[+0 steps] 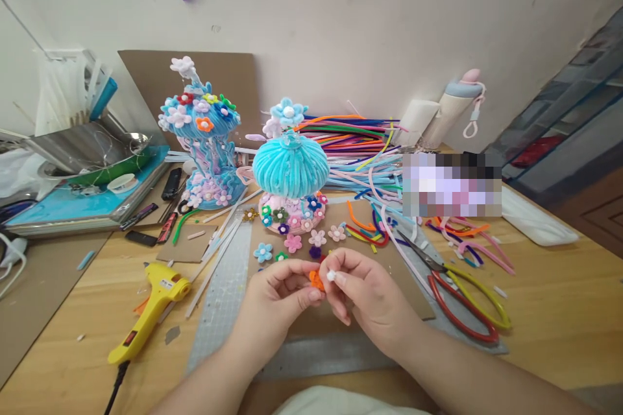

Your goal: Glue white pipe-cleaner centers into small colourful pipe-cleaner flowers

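Observation:
My left hand (280, 298) pinches a small orange pipe-cleaner flower (316, 281) between thumb and fingers. My right hand (367, 295) pinches a tiny white bead (331, 275) right against that flower. Both hands hover low over a brown cardboard sheet (413, 301) on the wooden table. Just beyond them lie several loose little flowers (293, 243) in pink, blue and purple. Behind those stands a light-blue pipe-cleaner mushroom (291, 165) on a pink base ringed with flowers. A taller blue flowered mushroom model (202, 136) stands to its left.
A yellow glue gun (153, 305) lies left of my hands beside white glue sticks (214, 253). Red-and-yellow scissors (464, 295) lie to the right. A heap of coloured pipe cleaners (355, 142) fills the back. A metal bowl (92, 146) sits on stacked boards at left.

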A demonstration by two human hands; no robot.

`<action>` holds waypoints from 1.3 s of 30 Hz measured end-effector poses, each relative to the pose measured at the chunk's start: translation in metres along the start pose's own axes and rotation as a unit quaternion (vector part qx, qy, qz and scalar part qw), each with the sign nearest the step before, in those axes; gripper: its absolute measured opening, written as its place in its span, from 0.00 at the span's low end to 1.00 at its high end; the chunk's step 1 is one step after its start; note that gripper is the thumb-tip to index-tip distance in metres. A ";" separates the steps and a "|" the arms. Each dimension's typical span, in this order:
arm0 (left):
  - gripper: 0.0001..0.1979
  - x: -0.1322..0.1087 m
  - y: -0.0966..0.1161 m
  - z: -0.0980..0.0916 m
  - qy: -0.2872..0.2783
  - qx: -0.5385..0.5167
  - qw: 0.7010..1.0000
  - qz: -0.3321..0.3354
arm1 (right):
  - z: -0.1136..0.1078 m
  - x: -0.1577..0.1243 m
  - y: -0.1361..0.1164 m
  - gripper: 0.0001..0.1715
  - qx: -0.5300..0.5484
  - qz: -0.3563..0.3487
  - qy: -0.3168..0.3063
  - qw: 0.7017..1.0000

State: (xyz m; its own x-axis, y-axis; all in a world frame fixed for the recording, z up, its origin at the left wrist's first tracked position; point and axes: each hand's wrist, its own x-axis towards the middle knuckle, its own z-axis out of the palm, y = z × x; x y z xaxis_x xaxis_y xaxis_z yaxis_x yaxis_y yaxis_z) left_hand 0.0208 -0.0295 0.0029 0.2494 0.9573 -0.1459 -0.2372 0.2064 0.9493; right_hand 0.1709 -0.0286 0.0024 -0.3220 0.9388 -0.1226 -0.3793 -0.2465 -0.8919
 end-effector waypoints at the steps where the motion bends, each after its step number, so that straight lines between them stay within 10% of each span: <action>1: 0.10 -0.001 0.001 0.000 0.006 0.017 1.000 0.018 | 0.000 -0.001 0.000 0.06 0.001 0.004 -0.005 1.000; 6: 0.10 -0.008 0.002 -0.004 0.038 0.151 0.974 0.167 | 0.001 -0.006 -0.003 0.03 -0.155 -0.089 0.057 0.982; 12: 0.12 -0.009 0.006 -0.008 0.025 0.253 0.933 0.255 | -0.003 -0.010 -0.005 0.07 -0.420 -0.263 0.066 0.866; 26: 0.12 -0.010 0.009 -0.005 0.027 0.372 0.875 0.310 | -0.009 -0.012 -0.003 0.08 -0.564 -0.350 0.039 0.747; 39: 0.13 -0.009 0.009 -0.005 0.017 0.375 0.873 0.311 | -0.011 -0.010 0.000 0.09 -0.624 -0.342 0.016 0.703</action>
State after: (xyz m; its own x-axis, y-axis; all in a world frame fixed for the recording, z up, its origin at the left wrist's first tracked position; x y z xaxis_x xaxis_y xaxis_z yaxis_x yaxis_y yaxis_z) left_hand 0.0115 -0.0350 0.0111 0.2614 0.8452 0.4661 0.3684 -0.5337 0.7612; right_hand 0.1836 -0.0354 -0.0008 -0.4067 0.7453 0.5283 0.6266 0.6484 -0.4324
